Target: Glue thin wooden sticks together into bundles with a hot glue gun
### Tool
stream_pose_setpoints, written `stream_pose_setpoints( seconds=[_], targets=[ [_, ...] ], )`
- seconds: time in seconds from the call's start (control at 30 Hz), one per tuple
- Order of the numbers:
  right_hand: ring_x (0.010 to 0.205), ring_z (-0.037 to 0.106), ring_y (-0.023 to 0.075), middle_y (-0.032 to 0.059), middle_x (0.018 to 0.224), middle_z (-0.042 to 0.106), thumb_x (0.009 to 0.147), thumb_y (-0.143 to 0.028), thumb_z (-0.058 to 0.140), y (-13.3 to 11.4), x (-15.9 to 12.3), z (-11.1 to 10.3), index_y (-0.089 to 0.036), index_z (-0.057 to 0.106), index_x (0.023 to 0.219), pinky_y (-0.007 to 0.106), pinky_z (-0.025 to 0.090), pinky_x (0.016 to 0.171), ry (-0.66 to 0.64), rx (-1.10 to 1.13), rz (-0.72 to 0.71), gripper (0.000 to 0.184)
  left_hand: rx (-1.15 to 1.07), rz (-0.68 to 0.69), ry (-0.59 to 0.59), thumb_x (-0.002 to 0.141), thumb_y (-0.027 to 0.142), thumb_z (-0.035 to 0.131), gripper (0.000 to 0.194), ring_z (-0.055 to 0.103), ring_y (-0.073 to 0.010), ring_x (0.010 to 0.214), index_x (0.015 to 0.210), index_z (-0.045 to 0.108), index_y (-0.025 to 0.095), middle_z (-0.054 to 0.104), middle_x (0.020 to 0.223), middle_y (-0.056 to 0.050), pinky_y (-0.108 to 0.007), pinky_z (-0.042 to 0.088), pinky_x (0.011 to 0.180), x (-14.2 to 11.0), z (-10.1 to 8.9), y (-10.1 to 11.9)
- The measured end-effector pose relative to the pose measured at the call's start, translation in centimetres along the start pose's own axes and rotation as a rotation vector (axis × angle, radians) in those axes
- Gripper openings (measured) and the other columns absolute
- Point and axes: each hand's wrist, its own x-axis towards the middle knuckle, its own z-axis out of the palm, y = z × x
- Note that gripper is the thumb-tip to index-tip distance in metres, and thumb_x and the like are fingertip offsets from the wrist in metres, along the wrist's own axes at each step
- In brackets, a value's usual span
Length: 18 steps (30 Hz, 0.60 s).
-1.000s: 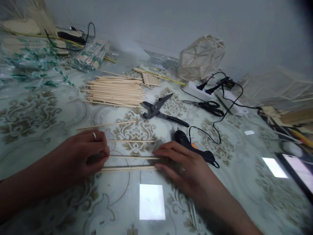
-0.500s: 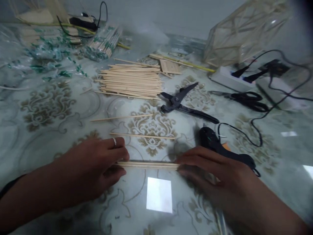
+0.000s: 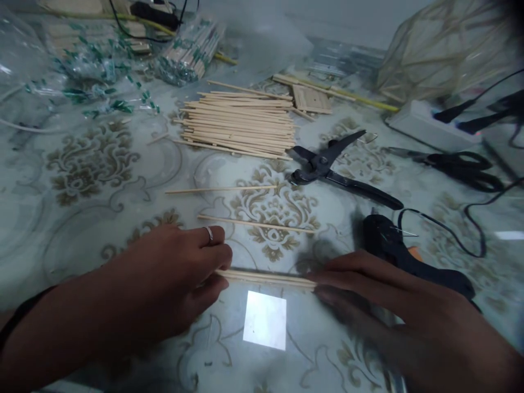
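Your left hand [image 3: 164, 284] and right hand [image 3: 393, 311] now pinch opposite ends of the gathered sticks [image 3: 266, 277], fingers nearly flat, tips closed on them; a second ago the sticks lay apart. Two loose sticks [image 3: 256, 224] remain behind. Glue gun [image 3: 409, 256] crowds your right; open tabletop [image 3: 82, 229] lies left.

Dim, cool light from overhead — a bright white rectangle of glare [image 3: 265, 320] sits on the glossy patterned tabletop [image 3: 82, 218] at 6 o'clock. Soft shadows; edges at 1 and 3 o'clock smear and bend — mild motion blur.
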Motion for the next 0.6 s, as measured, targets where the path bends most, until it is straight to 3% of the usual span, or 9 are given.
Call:
stream_pose_setpoints(
  seconds=[0.17, 0.33, 0.43, 0.5, 0.57, 0.6],
  targets=[
    [0.081, 0.086, 0.018, -0.0023, 0.104, 0.085, 0.114, -0.026, 0.071, -0.1, 0.1, -0.2, -0.036, 0.08, 0.111, 0.029, 0.072, 0.074, -0.081, 0.077, 0.088, 0.014, -0.021, -0.008, 0.026, 0.102, 0.017, 0.066, 0.014, 0.064, -0.0143, 0.065, 0.092, 0.069, 0.026, 0.076, 0.096, 0.004, -0.035, 0.04, 0.065, 0.0, 0.4, -0.5],
    [0.082, 0.083, 0.0174, -0.002, 0.099, 0.083, 0.11, -0.022, 0.072, -1.2, 0.4, -1.5, -0.034, 0.079, 0.103, 0.029, 0.068, 0.075, -0.009, 0.137, 0.154, 0.015, 0.003, -0.023, 0.013, 0.104, 0.023, 0.065, 0.011, 0.072, -0.0169, 0.072, 0.102, 0.074, 0.028, 0.08, 0.105, 0.002, -0.035, 0.044, 0.068, -0.6, 0.9, -1.7],
    [0.079, 0.078, 0.0206, -0.001, 0.092, 0.08, 0.107, -0.028, 0.08, -2.0, 0.1, -2.2, -0.036, 0.079, 0.1, 0.032, 0.065, 0.072, 0.14, 0.239, 0.291, 0.01, 0.033, -0.017, 0.045, 0.1, 0.025, 0.068, 0.016, 0.073, -0.0176, 0.075, 0.113, 0.076, 0.03, 0.083, 0.114, 0.001, -0.035, 0.044, 0.069, -0.8, 1.2, -2.1],
    [0.083, 0.075, 0.0246, 0.0011, 0.092, 0.076, 0.104, -0.033, 0.086, -2.2, -0.1, -2.5, -0.037, 0.08, 0.098, 0.036, 0.063, 0.071, 0.345, 0.357, 0.379, 0.01, 0.032, -0.048, 0.057, 0.097, 0.025, 0.068, 0.017, 0.069, -0.0171, 0.071, 0.113, 0.073, 0.029, 0.081, 0.104, 0.002, -0.033, 0.043, 0.067, -0.9, 1.1, -2.0],
    [0.086, 0.071, 0.0283, 0.0025, 0.092, 0.068, 0.105, -0.043, 0.085, -1.6, 0.0, -2.9, -0.039, 0.078, 0.097, 0.041, 0.063, 0.07, 0.558, 0.471, 0.363, 0.012, 0.022, -0.101, 0.023, 0.096, 0.025, 0.067, 0.012, 0.063, -0.0162, 0.066, 0.107, 0.071, 0.028, 0.074, 0.091, 0.004, -0.031, 0.04, 0.065, -0.8, 0.9, -1.7],
    [0.085, 0.069, 0.0292, 0.0027, 0.091, 0.063, 0.11, -0.051, 0.077, -1.1, 0.1, -3.2, -0.04, 0.076, 0.1, 0.043, 0.063, 0.07, 0.603, 0.45, 0.315, 0.015, 0.021, -0.13, -0.006, 0.097, 0.024, 0.066, 0.01, 0.06, -0.0161, 0.065, 0.105, 0.07, 0.028, 0.07, 0.086, 0.005, -0.031, 0.038, 0.065, -0.7, 0.7, -1.5]
  ],
)
